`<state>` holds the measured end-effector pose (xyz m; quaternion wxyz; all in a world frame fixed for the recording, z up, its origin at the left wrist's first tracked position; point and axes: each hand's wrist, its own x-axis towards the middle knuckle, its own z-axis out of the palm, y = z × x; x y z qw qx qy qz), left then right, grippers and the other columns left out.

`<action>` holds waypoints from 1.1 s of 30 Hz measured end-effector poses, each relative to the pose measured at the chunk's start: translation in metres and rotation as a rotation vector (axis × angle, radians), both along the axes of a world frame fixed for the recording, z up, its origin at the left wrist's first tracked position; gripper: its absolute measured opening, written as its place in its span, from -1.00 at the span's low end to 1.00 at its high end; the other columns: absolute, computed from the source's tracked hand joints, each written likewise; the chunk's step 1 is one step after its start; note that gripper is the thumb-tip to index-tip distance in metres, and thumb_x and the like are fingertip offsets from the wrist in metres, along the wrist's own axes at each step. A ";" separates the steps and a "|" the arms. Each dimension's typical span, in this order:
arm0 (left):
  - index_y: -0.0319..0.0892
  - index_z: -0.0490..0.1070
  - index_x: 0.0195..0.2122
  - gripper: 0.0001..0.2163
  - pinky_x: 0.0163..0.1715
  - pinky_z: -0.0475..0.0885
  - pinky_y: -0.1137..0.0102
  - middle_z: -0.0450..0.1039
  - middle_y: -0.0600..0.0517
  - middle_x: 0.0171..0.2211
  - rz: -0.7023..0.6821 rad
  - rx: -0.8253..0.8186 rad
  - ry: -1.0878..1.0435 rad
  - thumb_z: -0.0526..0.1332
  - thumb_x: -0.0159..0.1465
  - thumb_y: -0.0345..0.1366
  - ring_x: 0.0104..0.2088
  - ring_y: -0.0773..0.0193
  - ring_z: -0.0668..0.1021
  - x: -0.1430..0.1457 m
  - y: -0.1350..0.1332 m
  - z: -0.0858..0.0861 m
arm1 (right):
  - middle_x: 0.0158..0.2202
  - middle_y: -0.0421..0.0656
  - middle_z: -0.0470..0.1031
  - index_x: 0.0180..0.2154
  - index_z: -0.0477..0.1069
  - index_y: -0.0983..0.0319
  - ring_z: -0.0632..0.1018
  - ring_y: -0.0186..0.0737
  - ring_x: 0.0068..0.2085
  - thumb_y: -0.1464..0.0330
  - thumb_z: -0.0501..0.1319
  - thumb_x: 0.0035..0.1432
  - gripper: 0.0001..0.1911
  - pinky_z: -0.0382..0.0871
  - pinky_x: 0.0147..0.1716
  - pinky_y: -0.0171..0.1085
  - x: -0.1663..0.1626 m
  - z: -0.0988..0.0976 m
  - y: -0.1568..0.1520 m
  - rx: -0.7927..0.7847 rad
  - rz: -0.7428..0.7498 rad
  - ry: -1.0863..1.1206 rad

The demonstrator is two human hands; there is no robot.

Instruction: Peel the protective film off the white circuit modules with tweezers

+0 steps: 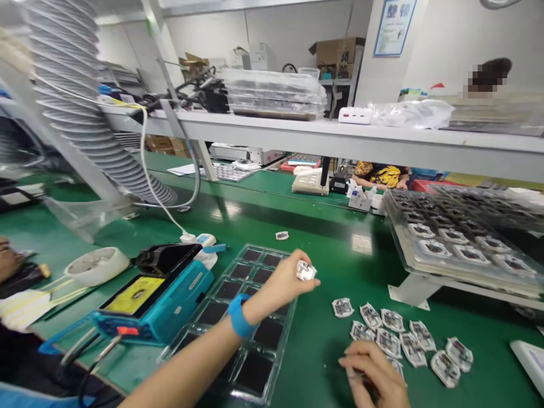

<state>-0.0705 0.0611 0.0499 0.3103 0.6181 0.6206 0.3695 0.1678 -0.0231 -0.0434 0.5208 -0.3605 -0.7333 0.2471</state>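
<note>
White module (306, 271) is pinched between the thumb and fingers of the left hand (289, 277), at the fingertips, with much of its face left uncovered. The left forearm is stretched forward from the lower left edge, slanted across the black-celled tray (243, 395), and a blue wristband (240, 315) is worn at the wrist. The module is held above the surface (317, 334), just beyond the tray's right side.

The right hand (376, 374) is kept low at the bottom edge, its fingers bent and the thumb set a little apart from them; whether anything is gripped there cannot be told. It is placed at the near side of a cluster of loose modules (388, 343), some of which are partly covered by it.

One module is held, about ten are counted in the cluster, and one lone module (281, 236) is seen beyond the left hand. One teal device (155, 306) is set left of the tray, whose cells cannot be fully counted behind the forearm.
</note>
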 end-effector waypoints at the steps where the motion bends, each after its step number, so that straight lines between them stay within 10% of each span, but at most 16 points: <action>1: -0.14 0.41 -0.16 -0.62 -0.48 0.31 0.44 0.40 0.18 -0.48 -0.068 -0.033 -0.079 0.45 0.02 -0.22 -0.48 0.31 0.42 0.013 -0.014 -0.004 | -0.26 -0.06 0.51 -0.30 0.57 0.16 0.56 -0.26 -0.42 0.27 0.08 0.34 -0.70 0.42 -0.53 -0.37 0.004 0.009 0.000 -0.004 -0.022 0.036; 7: -0.16 0.41 -0.07 -0.56 -0.41 0.30 0.40 0.40 0.12 -0.42 -0.291 -0.311 -0.497 0.38 0.03 -0.16 -0.42 0.29 0.42 0.062 -0.062 -0.023 | -0.26 -0.06 0.48 -0.30 0.62 0.16 0.53 -0.13 -0.20 0.21 0.18 0.32 -0.72 0.45 -0.31 -0.26 0.033 0.045 0.017 -0.057 -0.154 0.164; 15: -0.29 0.39 0.07 -0.49 -0.41 0.26 0.35 0.49 0.04 -0.50 -0.146 -0.524 -0.736 0.24 0.17 -0.09 -0.47 0.27 0.39 0.072 -0.073 -0.033 | -0.37 -0.21 0.44 -0.41 0.46 0.19 0.49 -0.33 -0.46 0.06 0.36 0.10 -0.67 0.42 -0.48 -0.35 0.022 0.045 0.029 -0.663 -0.043 0.703; 33: -0.24 0.48 -0.05 -0.58 -0.50 0.22 0.41 0.44 0.11 -0.54 -0.218 -0.561 -0.650 0.25 0.08 -0.19 -0.50 0.30 0.41 0.075 -0.075 -0.030 | -0.38 -0.21 0.63 -0.36 0.58 0.13 0.63 -0.25 -0.30 0.44 0.44 0.07 -0.89 0.50 -0.27 -0.31 0.020 0.046 0.024 -0.358 0.157 0.364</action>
